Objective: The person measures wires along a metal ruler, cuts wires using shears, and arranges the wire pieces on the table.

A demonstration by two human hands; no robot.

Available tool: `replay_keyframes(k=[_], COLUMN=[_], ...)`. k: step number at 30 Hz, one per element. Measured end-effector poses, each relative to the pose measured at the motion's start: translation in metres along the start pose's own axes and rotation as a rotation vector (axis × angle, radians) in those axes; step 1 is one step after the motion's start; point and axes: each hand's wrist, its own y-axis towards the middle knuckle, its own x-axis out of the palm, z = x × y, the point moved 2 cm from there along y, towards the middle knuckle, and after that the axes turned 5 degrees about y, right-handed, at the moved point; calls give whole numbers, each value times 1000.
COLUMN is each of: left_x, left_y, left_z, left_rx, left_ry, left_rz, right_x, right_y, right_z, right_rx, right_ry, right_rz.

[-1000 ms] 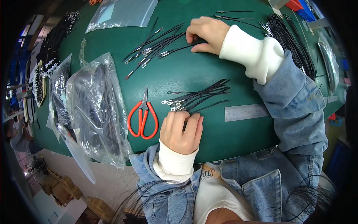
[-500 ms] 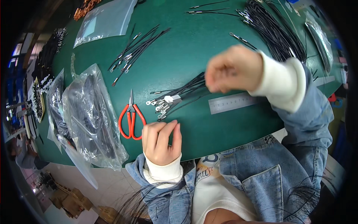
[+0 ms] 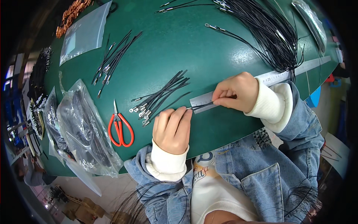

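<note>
A green counter (image 3: 220,48) spreads under everything. The right hand (image 3: 236,93) is nearly closed, thumb and forefinger pinching a thin black cable (image 3: 203,105) above the near-left end of a metal ruler (image 3: 270,78), which stretches away between 2 and 3 o'clock. The left hand (image 3: 171,128) is half curled, fingertips at the cable's metal-tipped end; whether they grip it, I cannot tell. From the left hand, a pile of short cables (image 3: 164,93) lies at 11 o'clock and red-handled scissors (image 3: 119,132) at 9. A long cable bundle (image 3: 261,33) lies at the right hand's 1 o'clock.
</note>
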Motion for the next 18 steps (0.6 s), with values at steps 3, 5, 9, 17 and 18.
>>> replay_keyframes(k=[3, 5, 9, 17, 18], left_x=[1, -1, -1, -4, -4], left_y=[2, 6, 6, 8, 8], left_z=[3, 5, 7, 9, 9], left_rx=[-18, -35, -7, 57, 62], left_ry=[10, 0, 14, 58, 54], left_rz=[-17, -46, -57, -130, -130], right_x=[3, 3, -2, 15, 19], right_y=[-5, -8, -18, -43, -45], right_z=[4, 3, -2, -8, -13], right_rx=[8, -53, -144, -268, -342], right_ry=[-49, -68, -192, -553, -539], right_rz=[12, 62, 160, 344, 366])
